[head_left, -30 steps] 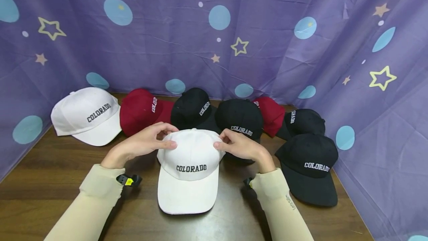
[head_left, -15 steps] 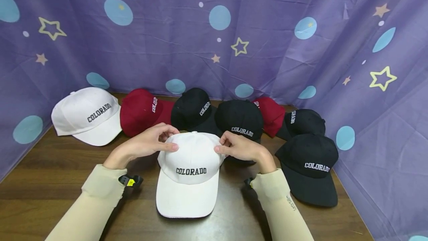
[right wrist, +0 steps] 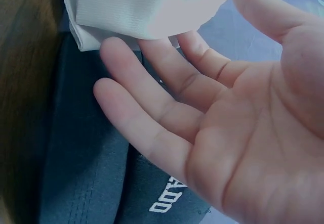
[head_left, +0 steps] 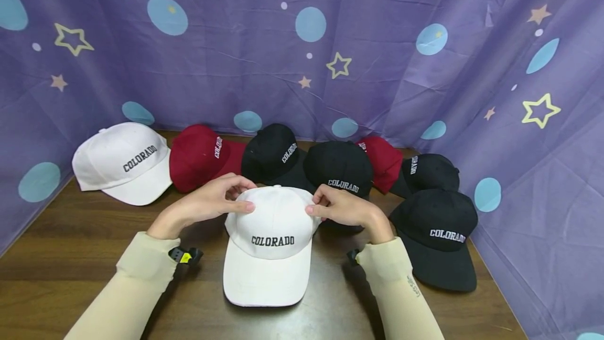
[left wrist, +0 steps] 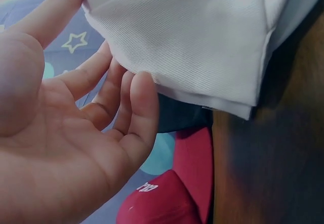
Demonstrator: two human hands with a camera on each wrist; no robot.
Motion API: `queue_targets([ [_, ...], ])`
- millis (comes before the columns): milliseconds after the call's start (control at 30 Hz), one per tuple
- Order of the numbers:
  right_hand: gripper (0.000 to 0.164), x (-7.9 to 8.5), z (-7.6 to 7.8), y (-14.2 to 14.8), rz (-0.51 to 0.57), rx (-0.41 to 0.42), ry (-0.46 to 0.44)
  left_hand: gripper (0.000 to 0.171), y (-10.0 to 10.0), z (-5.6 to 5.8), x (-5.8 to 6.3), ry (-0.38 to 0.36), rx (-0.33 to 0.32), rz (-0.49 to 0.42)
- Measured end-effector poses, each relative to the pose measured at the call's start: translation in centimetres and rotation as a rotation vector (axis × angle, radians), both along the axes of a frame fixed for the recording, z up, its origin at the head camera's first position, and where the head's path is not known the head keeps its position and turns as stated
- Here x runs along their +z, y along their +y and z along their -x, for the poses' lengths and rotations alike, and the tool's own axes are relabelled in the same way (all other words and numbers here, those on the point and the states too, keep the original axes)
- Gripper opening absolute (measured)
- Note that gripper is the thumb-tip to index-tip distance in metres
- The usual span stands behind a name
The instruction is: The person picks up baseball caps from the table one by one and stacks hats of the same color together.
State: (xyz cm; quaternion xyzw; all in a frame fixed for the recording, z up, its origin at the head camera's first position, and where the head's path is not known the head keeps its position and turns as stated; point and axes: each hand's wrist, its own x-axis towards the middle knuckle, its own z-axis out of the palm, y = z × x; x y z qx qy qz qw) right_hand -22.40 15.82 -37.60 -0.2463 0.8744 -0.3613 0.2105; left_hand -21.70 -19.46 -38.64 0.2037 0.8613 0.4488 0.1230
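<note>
A white baseball cap (head_left: 271, 272) with COLORADO lettering faces the front at the middle of the table, brim toward me. My left hand (head_left: 207, 203) pinches the left side of its crown, thumb on the front and fingers behind. On the crown's right side my right hand (head_left: 346, 208) pinches in the same way. Fabric of the white cap (left wrist: 187, 37) lies between thumb and fingers in the left wrist view. In the right wrist view the white cap's edge (right wrist: 136, 11) is held likewise, with the lower fingers loosely extended.
Behind stand another white cap (head_left: 122, 156), a red cap (head_left: 193, 156), a black cap (head_left: 269, 153), a second black cap (head_left: 340, 164) and a red one partly hidden. Black caps (head_left: 439, 230) occupy the right of the wooden table (head_left: 47, 277). A purple curtain (head_left: 212, 67) encloses the back and sides.
The white cap has come slightly down toward me, then shifted a little to the right, with both hands still pinching it. The other caps have hardly moved.
</note>
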Motion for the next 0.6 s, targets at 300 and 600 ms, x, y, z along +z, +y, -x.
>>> queue_targets([
  [300, 0.03, 0.8, -0.2, 0.4, -0.022, 0.02, 0.107, 0.049, -0.7, -0.1, 0.8, 0.019, -0.041, -0.017],
  [600, 0.033, 2.3, -0.9, 0.9, 0.037, 0.002, 0.236, 0.046, -1.9, -0.3, 2.3, 0.11, 0.007, -0.034],
])
